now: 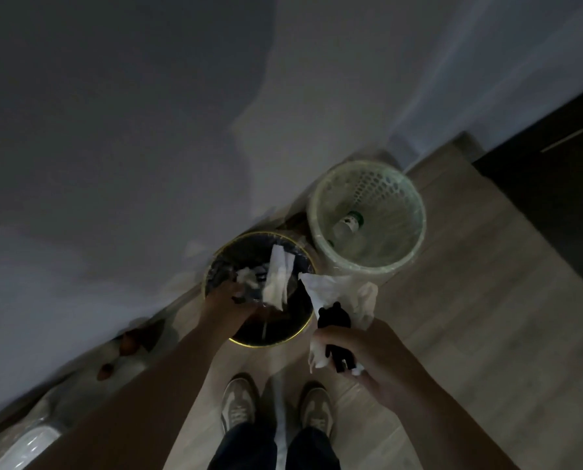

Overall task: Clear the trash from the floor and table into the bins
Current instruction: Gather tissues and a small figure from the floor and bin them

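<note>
my left hand (230, 298) is over the black bin (283, 322) at the floor's edge, with white paper (278, 279) above its mouth (too dark to tell that grip). my right hand (358, 351) is clenched on tissue (344, 293). i'd bring it over the bin first, then let go.

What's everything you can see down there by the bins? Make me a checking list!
Surface: wooden floor, dim light.
Job's things: dark bin holds white paper; pale mesh bin holds a bottle.
Clutter: blurry plastic-wrapped items along the wall.
Grippers: left hand reaches into dark bin, grip unclear; right hand grips black object and white tissue.
Cables: nothing seen.
Surroundings: grey wall, dark furniture, person's shoes.
</note>
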Motion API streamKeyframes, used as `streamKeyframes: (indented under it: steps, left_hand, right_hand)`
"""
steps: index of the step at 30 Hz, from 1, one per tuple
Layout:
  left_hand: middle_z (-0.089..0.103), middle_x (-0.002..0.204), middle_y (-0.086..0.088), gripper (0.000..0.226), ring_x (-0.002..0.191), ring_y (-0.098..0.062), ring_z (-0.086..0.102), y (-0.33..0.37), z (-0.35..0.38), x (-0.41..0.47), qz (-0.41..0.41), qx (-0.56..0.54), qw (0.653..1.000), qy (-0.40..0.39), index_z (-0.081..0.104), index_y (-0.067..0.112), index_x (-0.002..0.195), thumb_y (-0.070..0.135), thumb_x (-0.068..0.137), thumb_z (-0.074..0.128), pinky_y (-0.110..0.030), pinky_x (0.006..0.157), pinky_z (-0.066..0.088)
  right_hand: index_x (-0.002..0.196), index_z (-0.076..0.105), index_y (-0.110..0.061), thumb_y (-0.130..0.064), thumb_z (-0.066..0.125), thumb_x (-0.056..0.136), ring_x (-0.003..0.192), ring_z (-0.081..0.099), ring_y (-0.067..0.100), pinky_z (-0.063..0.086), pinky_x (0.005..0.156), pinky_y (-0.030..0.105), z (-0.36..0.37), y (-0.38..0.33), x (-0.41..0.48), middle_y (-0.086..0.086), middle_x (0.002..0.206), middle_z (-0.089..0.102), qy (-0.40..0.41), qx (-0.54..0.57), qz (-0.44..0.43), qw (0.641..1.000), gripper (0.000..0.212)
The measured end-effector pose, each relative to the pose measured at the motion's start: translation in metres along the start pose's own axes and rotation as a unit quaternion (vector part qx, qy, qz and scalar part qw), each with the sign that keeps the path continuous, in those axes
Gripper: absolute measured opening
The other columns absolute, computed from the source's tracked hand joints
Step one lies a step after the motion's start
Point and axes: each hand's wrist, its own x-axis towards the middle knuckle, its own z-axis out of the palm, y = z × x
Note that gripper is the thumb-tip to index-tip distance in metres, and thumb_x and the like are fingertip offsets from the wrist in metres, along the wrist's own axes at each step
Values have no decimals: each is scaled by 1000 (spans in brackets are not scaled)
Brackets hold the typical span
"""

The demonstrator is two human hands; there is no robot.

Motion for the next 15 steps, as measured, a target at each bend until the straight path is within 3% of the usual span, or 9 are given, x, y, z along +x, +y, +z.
streamKeyframes:
  steps: [2,4,7,10,13,15]
  left_hand:
    - [63,119,-11,43,111,-29,58,-5,-7,-3,12,21,1000,-17,61,5,117,24,79,72,-32,91,46]
    - [65,111,-10,31,108,-28,61,-15,-14,-6,8,48,999,-21,64,6,114,14,84,68,-25,84,45]
    - [64,84,-2,15,96,-25,65,-34,-23,-12,23,71,997,-12,65,18,86,8,77,71,-20,73,40]
    - [63,74,1,34,85,-22,68,-52,-32,-17,54,99,994,-3,54,33,67,5,73,72,-24,73,47]
    - [65,78,1,28,85,-19,68,-62,-43,-20,49,109,993,-7,56,30,70,8,74,72,-22,70,46]
    - [64,83,3,16,83,-15,63,-69,-49,-21,36,132,990,-16,59,24,80,13,77,70,-20,69,41]
  right_hand:
    - [54,60,1,3,64,59,53,57,18,41,44,19,4,0,7,17,62,60,-11,-14,13,1000,7]
    - [60,63,0,-10,67,46,56,60,16,45,48,20,8,2,18,14,65,62,-3,-32,37,999,17]
    - [56,61,-4,-7,69,58,69,59,19,46,63,24,21,11,44,16,73,61,-18,-51,78,995,8]
    - [54,61,-6,-2,70,65,79,54,22,39,72,31,33,22,76,15,74,60,-36,-72,93,992,15]
    - [59,59,-6,4,65,74,64,59,13,45,58,20,48,26,99,7,65,60,-37,-59,128,989,19]
    - [61,60,-3,6,65,72,65,60,13,47,51,20,55,29,115,7,64,61,-34,-53,139,988,15]
